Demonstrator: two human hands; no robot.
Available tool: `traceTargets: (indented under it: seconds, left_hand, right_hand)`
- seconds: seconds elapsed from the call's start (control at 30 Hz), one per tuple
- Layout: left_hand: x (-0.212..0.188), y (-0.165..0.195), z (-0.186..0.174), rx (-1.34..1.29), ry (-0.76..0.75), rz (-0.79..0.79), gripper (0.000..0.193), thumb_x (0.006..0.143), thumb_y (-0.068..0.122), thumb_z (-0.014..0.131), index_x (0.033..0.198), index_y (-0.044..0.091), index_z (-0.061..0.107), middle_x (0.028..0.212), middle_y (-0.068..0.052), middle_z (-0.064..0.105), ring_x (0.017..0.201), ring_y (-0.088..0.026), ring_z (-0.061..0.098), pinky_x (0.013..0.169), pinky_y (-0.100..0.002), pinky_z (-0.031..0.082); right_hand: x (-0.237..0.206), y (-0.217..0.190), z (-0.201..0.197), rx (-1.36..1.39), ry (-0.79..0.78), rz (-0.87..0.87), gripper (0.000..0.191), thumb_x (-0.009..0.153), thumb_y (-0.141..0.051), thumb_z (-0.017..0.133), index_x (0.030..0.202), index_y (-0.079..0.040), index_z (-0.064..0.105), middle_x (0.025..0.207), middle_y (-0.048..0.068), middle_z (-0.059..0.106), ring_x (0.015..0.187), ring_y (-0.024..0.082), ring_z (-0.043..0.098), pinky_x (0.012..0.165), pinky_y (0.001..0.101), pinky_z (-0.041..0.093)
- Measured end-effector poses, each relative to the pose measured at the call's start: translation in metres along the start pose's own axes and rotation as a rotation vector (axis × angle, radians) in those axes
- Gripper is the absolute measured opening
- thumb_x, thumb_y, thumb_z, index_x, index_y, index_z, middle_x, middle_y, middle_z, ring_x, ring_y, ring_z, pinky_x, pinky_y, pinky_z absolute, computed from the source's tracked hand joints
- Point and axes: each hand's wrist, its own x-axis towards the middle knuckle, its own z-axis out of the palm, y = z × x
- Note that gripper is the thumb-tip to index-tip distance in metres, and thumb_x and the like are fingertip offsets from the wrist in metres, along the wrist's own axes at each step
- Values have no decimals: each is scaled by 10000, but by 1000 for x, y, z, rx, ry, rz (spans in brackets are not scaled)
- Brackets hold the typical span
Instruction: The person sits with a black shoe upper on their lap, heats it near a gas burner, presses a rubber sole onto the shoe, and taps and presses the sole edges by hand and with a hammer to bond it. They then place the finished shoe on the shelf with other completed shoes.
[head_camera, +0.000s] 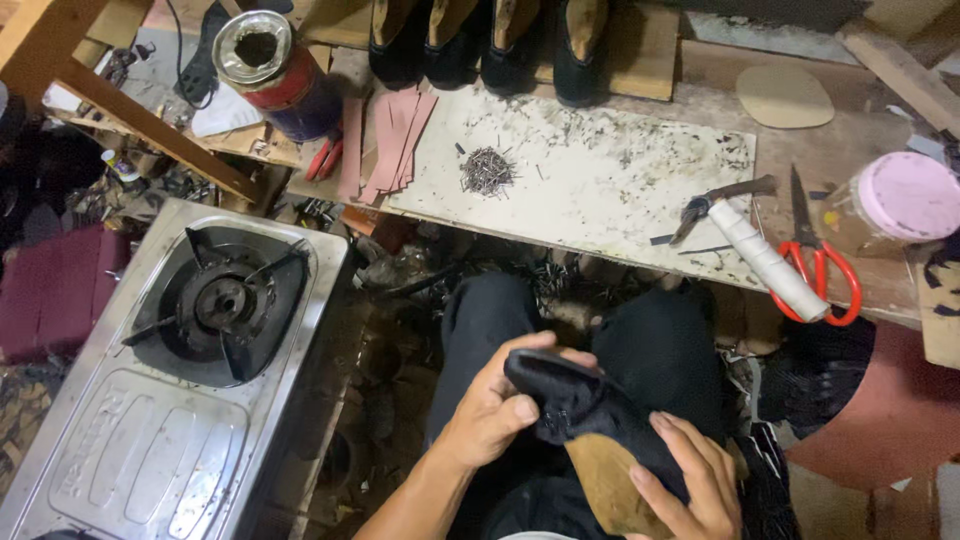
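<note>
Over my lap I hold a black shoe upper with a tan insole (600, 430) showing underneath. My left hand (490, 410) grips its black front part from the left, thumb on top. My right hand (695, 480) wraps the shoe from the right near the tan sole. Both hands are closed on it above my dark trousers.
A steel gas stove (190, 370) stands at my left. Ahead is a white stained board (590, 180) with a pile of small nails (487, 170), a white-handled hammer (765, 255), red scissors (825, 270), a pink-lidded jar (905, 195), pink strips (395, 140), a tin can (270, 65) and several black shoes (490, 40).
</note>
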Motion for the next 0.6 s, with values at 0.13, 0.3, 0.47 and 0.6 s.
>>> traceTargets:
  seconds: [0.13, 0.3, 0.47, 0.6]
  left_hand:
    - [-3, -2, 9, -69, -87, 101, 594, 1046, 292, 718, 1535, 123, 426, 1470, -276, 578, 1405, -393, 580, 1210, -537, 463]
    - [-11, -1, 3, -25, -51, 97, 554, 1056, 276, 696, 1504, 172, 387, 1434, -269, 591, 1366, -382, 597, 1149, -520, 509]
    - [-17, -1, -6, 83, 39, 114, 450, 1059, 249, 699, 1408, 111, 450, 1385, -266, 629, 1287, -336, 639, 1123, -478, 520]
    - [-6, -5, -20, 317, 267, 42, 458, 1013, 239, 715, 1381, 44, 525, 1263, -224, 643, 1177, -292, 619, 1045, -443, 505]
  right_hand:
    - [0, -3, -6, -91, -26, 22, 274, 975, -207, 585, 1244, -214, 636, 1331, 205, 593, 1239, 356, 603, 1045, 510, 453]
    - [-10, -10, 1, -83, -40, 74, 250, 988, -228, 568, 1229, -236, 638, 1329, 185, 599, 1253, 348, 593, 1088, 510, 435]
    - [-20, -14, 9, 96, -105, 200, 354, 946, -242, 563, 1290, -181, 625, 1413, 226, 556, 1320, 382, 570, 1134, 518, 412]
    - [-20, -22, 13, 238, -192, 357, 697, 860, -513, 751, 1413, -124, 581, 1494, 241, 516, 1398, 352, 515, 1150, 434, 395]
